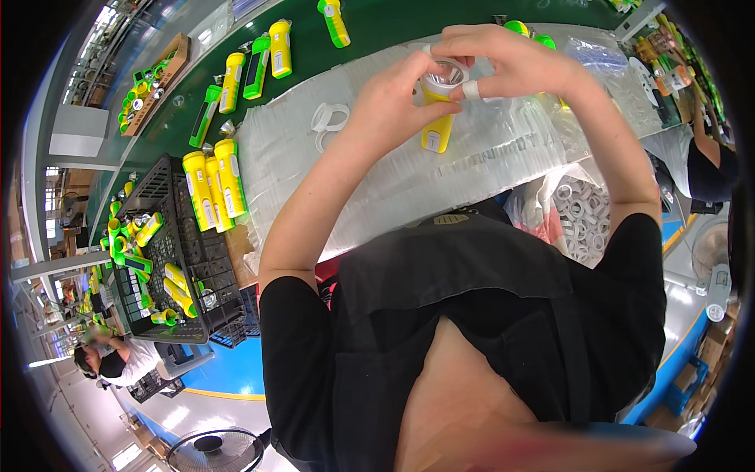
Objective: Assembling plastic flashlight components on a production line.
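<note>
A yellow flashlight (435, 140) stands head-up over the plastic-covered worktop, tilted slightly. Around its wide head sits a white ring (446, 76), with a shiny reflector inside. My left hand (391, 104) grips the head from the left, thumb below and fingers at the rim. From the right, my right hand (515, 63) closes on the same ring with thumb and fingers; a pale band wraps one of its digits. Some loose white rings (329, 122) lie on the plastic left of my left forearm.
Yellow and green flashlights (214, 185) stand along the worktop's left and far sides. At the left, a black crate (177, 259) holds more flashlight parts. An open bag of white rings (580, 212) sits near my right elbow. Other people work at far left and far right.
</note>
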Motion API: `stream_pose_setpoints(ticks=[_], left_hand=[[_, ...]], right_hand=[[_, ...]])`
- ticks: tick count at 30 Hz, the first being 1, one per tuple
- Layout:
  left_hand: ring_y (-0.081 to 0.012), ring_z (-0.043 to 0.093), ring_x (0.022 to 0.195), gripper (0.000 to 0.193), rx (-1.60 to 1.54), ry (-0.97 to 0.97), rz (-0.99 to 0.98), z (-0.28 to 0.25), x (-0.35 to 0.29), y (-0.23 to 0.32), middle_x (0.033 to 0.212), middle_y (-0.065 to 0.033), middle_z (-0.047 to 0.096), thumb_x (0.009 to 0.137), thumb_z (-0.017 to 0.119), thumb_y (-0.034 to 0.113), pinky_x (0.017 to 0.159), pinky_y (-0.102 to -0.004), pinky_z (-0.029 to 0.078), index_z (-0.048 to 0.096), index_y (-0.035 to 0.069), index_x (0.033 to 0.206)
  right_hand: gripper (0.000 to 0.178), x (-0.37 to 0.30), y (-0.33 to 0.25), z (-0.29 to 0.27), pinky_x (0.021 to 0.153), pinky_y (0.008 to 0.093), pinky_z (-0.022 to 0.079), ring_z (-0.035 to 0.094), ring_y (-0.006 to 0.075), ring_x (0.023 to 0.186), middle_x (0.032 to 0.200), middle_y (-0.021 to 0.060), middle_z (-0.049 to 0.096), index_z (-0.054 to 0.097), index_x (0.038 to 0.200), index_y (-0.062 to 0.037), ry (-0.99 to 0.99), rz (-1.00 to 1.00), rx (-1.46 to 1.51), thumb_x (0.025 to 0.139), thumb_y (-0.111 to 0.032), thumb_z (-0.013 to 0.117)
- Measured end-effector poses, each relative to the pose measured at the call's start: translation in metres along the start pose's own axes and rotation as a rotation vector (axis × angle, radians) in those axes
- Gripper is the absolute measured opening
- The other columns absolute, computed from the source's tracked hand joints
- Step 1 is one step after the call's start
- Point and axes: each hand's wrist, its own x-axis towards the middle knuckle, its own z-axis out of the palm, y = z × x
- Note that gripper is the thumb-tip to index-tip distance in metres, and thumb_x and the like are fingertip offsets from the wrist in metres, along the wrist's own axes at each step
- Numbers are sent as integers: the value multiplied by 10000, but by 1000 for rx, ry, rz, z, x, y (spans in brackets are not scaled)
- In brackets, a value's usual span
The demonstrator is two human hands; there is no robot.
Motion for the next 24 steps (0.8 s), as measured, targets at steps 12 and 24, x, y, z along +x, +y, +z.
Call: stream_pose_setpoints(ticks=[12, 24], left_hand=[[-194, 640, 801, 392, -29, 17, -36, 17, 12, -3, 917, -53, 678, 732, 838, 175, 698, -312, 520, 546, 74, 972], [-184, 667, 806, 390, -48, 20, -74, 20, 9, -7, 897, -52, 677, 722, 844, 126, 737, -312, 544, 544, 56, 961]], right_hand=[[500, 9, -10, 19, 565, 359, 453, 562, 277, 622, 662, 142, 546, 612, 876, 22, -57, 578, -583, 699, -425, 744], [535, 15, -25, -13, 641, 464, 494, 641, 396, 731, 749, 218, 636, 626, 780, 8, -181, 269, -333, 808, -526, 643]])
